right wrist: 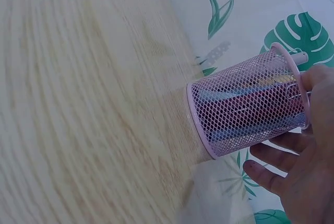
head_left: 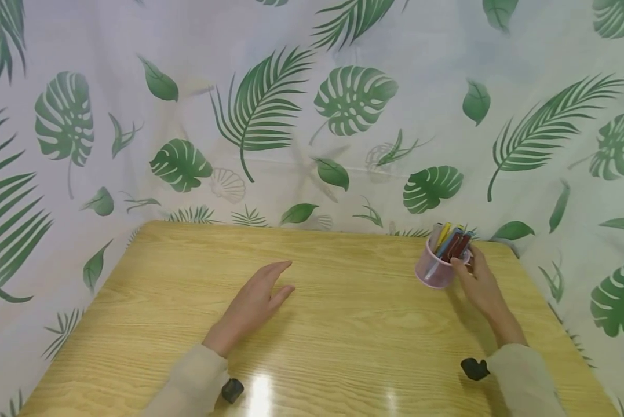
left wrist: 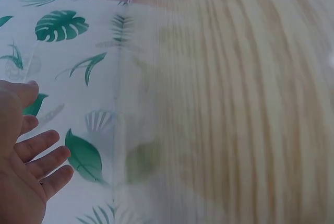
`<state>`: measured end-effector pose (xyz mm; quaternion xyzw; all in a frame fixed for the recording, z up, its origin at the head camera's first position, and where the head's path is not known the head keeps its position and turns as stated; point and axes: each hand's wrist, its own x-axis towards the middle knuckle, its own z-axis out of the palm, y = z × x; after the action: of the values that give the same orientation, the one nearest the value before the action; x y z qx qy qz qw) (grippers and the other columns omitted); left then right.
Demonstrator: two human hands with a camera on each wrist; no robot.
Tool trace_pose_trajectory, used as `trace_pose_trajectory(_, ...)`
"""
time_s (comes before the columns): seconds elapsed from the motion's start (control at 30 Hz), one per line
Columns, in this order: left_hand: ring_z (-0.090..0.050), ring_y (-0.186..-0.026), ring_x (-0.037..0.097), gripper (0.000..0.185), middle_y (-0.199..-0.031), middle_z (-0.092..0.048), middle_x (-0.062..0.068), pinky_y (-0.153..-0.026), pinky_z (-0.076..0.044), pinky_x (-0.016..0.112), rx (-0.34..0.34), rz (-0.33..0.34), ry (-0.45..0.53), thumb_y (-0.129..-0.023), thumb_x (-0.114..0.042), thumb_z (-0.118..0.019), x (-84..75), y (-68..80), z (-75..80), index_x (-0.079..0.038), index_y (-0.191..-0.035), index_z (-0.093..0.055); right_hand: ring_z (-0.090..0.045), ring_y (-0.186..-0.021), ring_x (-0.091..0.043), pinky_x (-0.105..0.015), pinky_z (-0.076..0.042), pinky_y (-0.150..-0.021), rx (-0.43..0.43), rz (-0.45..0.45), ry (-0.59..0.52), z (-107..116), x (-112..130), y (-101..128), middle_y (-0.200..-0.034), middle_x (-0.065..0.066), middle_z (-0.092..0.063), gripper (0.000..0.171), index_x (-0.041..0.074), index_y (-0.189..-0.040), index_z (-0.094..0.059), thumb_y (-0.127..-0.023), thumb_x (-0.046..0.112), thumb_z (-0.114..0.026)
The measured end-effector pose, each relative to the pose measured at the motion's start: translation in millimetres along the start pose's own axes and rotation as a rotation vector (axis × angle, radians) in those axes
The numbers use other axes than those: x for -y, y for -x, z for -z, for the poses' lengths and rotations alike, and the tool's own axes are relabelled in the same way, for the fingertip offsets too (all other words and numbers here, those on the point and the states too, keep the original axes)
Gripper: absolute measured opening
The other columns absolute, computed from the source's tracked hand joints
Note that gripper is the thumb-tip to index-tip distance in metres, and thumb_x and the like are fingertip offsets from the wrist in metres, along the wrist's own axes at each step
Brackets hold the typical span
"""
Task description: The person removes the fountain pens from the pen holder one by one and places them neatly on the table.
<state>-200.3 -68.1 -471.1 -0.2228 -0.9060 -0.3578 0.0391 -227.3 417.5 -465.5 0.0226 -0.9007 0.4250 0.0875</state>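
Bare wooden table (head_left: 343, 324), leaf-print curtain (head_left: 270, 116)

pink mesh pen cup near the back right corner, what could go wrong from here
The pink mesh pen cup stands close to the table's back right corner, so a nudge might send it off the edge. The right hand holds it only at the rim, and the pens stick out above it, so a tilt might spill them. The left hand lies flat, far away, and could not steady it quickly.
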Motion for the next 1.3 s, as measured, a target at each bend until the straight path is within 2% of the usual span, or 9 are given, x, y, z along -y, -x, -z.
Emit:
trace_pose_trajectory(0.43, -0.044, -0.144, 0.028, 0.058, -0.157, -0.045, 0.011, -0.117, -0.041, 0.046, 0.070, -0.043, 0.051, -0.107, -0.031, -0.060, -24.5, -23.5, -34.6, -0.007, -0.156, -0.042, -0.042, -0.134, -0.057, -0.066, -0.039, -0.109, 0.009, 0.005, -0.034, -13, 5, 1, -0.153, -0.043, -0.032, 0.066, -0.005, -0.162, -0.010, -0.113, 0.029, -0.038)
trace_pose_trajectory(0.53, -0.043, -0.144, 0.028, 0.057, -0.157, -0.046, 0.011, -0.118, -0.040, 0.045, 0.081, -0.062, 0.055, -0.107, -0.030, -0.059, -31.2, -28.7, -40.7, -0.006, -0.156, -0.042, -0.044, -0.134, -0.054, -0.044, -0.047, -0.105, 0.021, 0.006, -0.030, -15, 6, 2, -0.152, -0.043, -0.034, 0.066, -0.005, -0.162, -0.010, -0.113, 0.028, -0.037)
trace_pose_trajectory(0.63, -0.044, -0.144, 0.029, 0.056, -0.156, -0.046, 0.012, -0.118, -0.041, 0.045, 0.084, -0.087, 0.060, -0.107, -0.029, -0.059, -37.2, -33.8, -46.9, -0.005, -0.155, -0.042, -0.047, -0.132, -0.052, -0.019, -0.045, -0.092, 0.028, 0.011, -0.026, -18, 10, 4, -0.151, -0.042, -0.036, 0.064, -0.005, -0.162, -0.012, -0.113, 0.027, -0.037)
trace_pose_trajectory(0.7, -0.044, -0.144, 0.029, 0.056, -0.156, -0.046, 0.013, -0.118, -0.040, 0.044, 0.087, -0.096, 0.075, -0.108, -0.029, -0.059, -40.7, -37.1, -51.4, -0.005, -0.155, -0.042, -0.047, -0.133, -0.052, -0.010, -0.041, -0.087, 0.036, 0.008, -0.033, -21, 12, 5, -0.152, -0.041, -0.036, 0.065, -0.005, -0.162, -0.012, -0.112, 0.026, -0.038)
trace_pose_trajectory(0.77, -0.045, -0.143, 0.028, 0.056, -0.156, -0.046, 0.013, -0.117, -0.041, 0.044, 0.087, -0.101, 0.101, -0.108, -0.028, -0.059, -45.5, -40.0, -56.2, -0.004, -0.155, -0.042, -0.046, -0.135, -0.052, -0.008, -0.040, -0.086, 0.046, 0.003, -0.033, -22, 14, 6, -0.153, -0.040, -0.035, 0.065, -0.004, -0.163, -0.011, -0.112, 0.026, -0.039)
trace_pose_trajectory(0.93, -0.050, -0.138, 0.027, 0.055, -0.154, -0.049, 0.012, -0.114, -0.045, 0.044, 0.083, -0.086, 0.169, -0.108, -0.028, -0.057, -56.0, -45.9, -65.0, -0.004, -0.155, -0.042, -0.041, -0.140, -0.053, -0.016, -0.043, -0.095, 0.075, 0.004, -0.055, -28, 18, 7, -0.157, -0.039, -0.030, 0.066, -0.004, -0.163, -0.009, -0.112, 0.025, -0.040)
trace_pose_trajectory(1.03, -0.052, -0.136, 0.027, 0.054, -0.153, -0.050, 0.013, -0.113, -0.046, 0.044, 0.074, -0.077, 0.200, -0.108, -0.027, -0.057, -61.4, -50.4, -70.0, -0.004, -0.155, -0.043, -0.039, -0.141, -0.054, -0.037, -0.047, -0.106, 0.088, 0.012, -0.070, -31, 22, 8, -0.157, -0.039, -0.029, 0.066, -0.004, -0.163, -0.009, -0.112, 0.024, -0.040)
trace_pose_trajectory(1.13, -0.052, -0.135, 0.027, 0.053, -0.152, -0.051, 0.013, -0.111, -0.048, 0.044, 0.070, -0.070, 0.237, -0.109, -0.027, -0.057, -66.1, -55.2, -75.9, -0.002, -0.154, -0.044, -0.038, -0.140, -0.056, -0.060, -0.043, -0.110, 0.092, 0.026, -0.085, -33, 26, 11, -0.158, -0.039, -0.028, 0.065, -0.003, -0.163, -0.010, -0.112, 0.023, -0.041)
trace_pose_trajectory(1.3, -0.054, -0.133, 0.027, 0.052, -0.150, -0.053, 0.013, -0.109, -0.049, 0.042, 0.060, -0.044, 0.287, -0.108, -0.024, -0.057, -75.2, -61.0, -83.7, -0.002, -0.154, -0.044, -0.038, -0.140, -0.057, -0.065, -0.039, -0.111, 0.109, 0.065, -0.113, -37, 32, 18, -0.160, -0.037, -0.027, 0.065, -0.001, -0.163, -0.013, -0.111, 0.022, -0.044)
